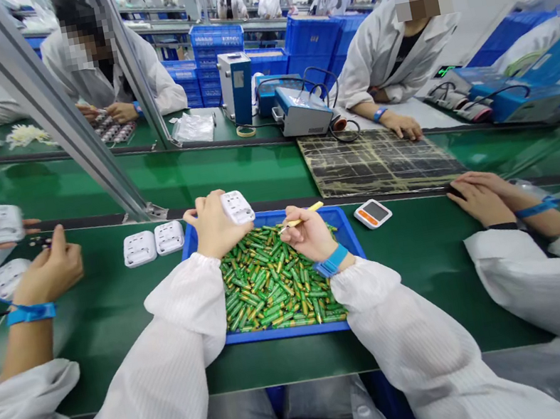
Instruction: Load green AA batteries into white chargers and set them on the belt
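My left hand [216, 229] is closed on a white plastic device [237, 207], its moulded back turned toward me, above the left rear of a blue tray [291, 332]. Green and gold batteries [276, 282] fill that tray in a loose heap. Over the tray's right side, my right hand [310, 233] pinches a thin yellow stick-like tool [307, 214] that points up to the right. Whether a battery is also in those fingers I cannot tell. Left of the tray lie two similar white devices [168, 237]. To its right rests one with a grey screen and orange strip [373, 213].
At the left, a co-worker's hands [47, 272] hold another white device. A second co-worker's hands [484, 197] rest on the bench at right. Behind runs a green belt [209, 178], with a metal post [63, 118] and a dark scratched board [379, 159].
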The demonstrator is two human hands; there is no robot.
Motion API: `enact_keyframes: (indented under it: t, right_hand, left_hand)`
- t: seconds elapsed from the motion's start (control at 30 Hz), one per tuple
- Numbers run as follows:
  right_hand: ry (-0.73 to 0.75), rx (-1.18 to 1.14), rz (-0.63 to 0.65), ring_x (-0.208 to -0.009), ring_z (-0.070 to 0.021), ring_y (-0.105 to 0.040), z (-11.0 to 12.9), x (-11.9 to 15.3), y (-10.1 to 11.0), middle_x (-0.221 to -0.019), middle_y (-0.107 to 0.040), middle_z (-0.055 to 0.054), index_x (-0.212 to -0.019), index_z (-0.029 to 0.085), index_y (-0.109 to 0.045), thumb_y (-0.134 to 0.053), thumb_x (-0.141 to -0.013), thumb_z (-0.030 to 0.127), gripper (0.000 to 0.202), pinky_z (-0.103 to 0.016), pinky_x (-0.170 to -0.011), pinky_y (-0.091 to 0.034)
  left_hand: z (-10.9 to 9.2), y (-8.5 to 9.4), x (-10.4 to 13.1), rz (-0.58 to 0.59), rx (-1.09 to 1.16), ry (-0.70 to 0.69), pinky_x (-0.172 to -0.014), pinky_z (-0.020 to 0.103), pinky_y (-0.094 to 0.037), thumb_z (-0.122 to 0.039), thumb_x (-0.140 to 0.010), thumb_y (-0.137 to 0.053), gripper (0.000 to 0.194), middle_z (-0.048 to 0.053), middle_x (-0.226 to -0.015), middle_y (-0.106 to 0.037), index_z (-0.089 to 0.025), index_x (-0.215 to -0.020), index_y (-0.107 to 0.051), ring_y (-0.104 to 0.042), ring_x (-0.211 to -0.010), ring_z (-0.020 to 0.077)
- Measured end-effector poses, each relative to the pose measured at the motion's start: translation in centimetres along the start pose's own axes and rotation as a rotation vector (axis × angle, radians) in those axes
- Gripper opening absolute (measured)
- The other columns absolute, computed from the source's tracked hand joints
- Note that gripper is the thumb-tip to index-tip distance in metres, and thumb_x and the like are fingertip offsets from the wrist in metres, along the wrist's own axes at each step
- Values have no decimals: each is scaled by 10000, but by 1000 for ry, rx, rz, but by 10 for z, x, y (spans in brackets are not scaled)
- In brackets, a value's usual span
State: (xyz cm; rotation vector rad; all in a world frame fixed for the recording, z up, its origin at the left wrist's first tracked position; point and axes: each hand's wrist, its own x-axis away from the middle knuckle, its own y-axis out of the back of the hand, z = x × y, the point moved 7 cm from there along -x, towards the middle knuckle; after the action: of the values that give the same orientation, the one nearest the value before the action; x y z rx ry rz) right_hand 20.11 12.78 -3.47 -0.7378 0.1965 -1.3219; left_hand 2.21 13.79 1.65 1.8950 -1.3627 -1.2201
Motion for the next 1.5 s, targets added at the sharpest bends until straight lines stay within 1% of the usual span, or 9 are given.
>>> enact_keyframes:
  t: [0.17, 0.37, 0.5, 0.63, 0.77, 1.0, 1.2, 1.37, 1.5]
  right_hand:
    - [52, 59, -46, -329, -44, -221, 0, -8, 10, -309, -359, 88, -540, 222, -314, -558, -618, 210, 257, -202, -465, -357]
    - [96, 95, -43, -334, -47, -235, -1, -13, 13, -316, -371, 87, -514, 225, -350, -587, -595, 258, 252, -211, -460, -375]
    - [95, 113, -52, -335, -49, -246, -8, -13, 13, -321, -366, 94, -511, 224, -381, -586, -586, 249, 220, -201, -456, -381]
    - [85, 152, -59, -334, -41, -257, -13, -13, 14, -335, -387, 95, -520, 221, -397, -606, -581, 269, 223, -195, -468, -405]
    - [82, 174, -54, -339, -40, -256, -14, -12, 14, -334, -392, 93, -524, 220, -393, -603, -584, 270, 223, -185, -468, -410]
    - [73, 170, -39, -344, -41, -259, -15, -12, 13, -336, -388, 90, -519, 219, -391, -618, -583, 265, 240, -191, -467, -410]
    - [92, 179, -26, -345, -43, -257, -14, -10, 12, -337, -385, 80, -515, 217, -405, -617, -603, 256, 233, -204, -457, -388]
    - [187, 194, -53, -353, -38, -288, 0, -8, 11, -389, -458, 82, -543, 215, -414, -668, -596, 263, 264, -198, -456, -375]
    - [505, 433, -253, -414, -68, -426, 49, 3, 34, -620, -649, 39, -738, 220, -529, -729, -682, 434, 299, -221, -479, -400]
  left_hand:
    - [85, 28, -16, -216, 237, 277, -1007, 476, -362, -442, -531, -861, 784, 63, -1161, -599, -229, -1186, -486, -543, -1138, 304]
    - [171, 17, -6, -136, 445, 327, -988, 405, -445, -392, -489, -882, 749, 59, -1104, -603, -212, -1099, -487, -589, -1071, 263]
    - [174, 9, -1, -97, 436, 270, -1025, 452, -420, -436, -594, -818, 717, 85, -1173, -602, -228, -1174, -452, -562, -1140, 296]
    - [177, 3, -4, -34, 217, 201, -1125, 583, -210, -544, -737, -691, 634, 123, -1283, -587, -237, -1243, -464, -453, -1280, 373]
    - [195, 3, -4, -8, 144, 130, -1128, 587, -187, -539, -694, -727, 767, 156, -1383, -521, -223, -1323, -421, -432, -1321, 391]
    - [223, 39, -8, 138, -39, 76, -1098, 622, -236, -504, -649, -789, 839, 130, -1385, -540, -221, -1351, -430, -458, -1308, 417]
    - [214, 71, -11, 203, -317, 42, -1045, 630, -297, -551, -687, -720, 822, 170, -1417, -514, -182, -1364, -436, -450, -1295, 444]
    - [189, 47, 1, 267, -345, -6, -1069, 647, -262, -676, -705, -649, 831, 160, -1419, -519, -215, -1370, -458, -391, -1347, 425]
    - [190, 28, 6, 438, -466, 37, -1077, 720, -194, -694, -728, -603, 862, 184, -1566, -324, -189, -1409, -448, -188, -1442, 461]
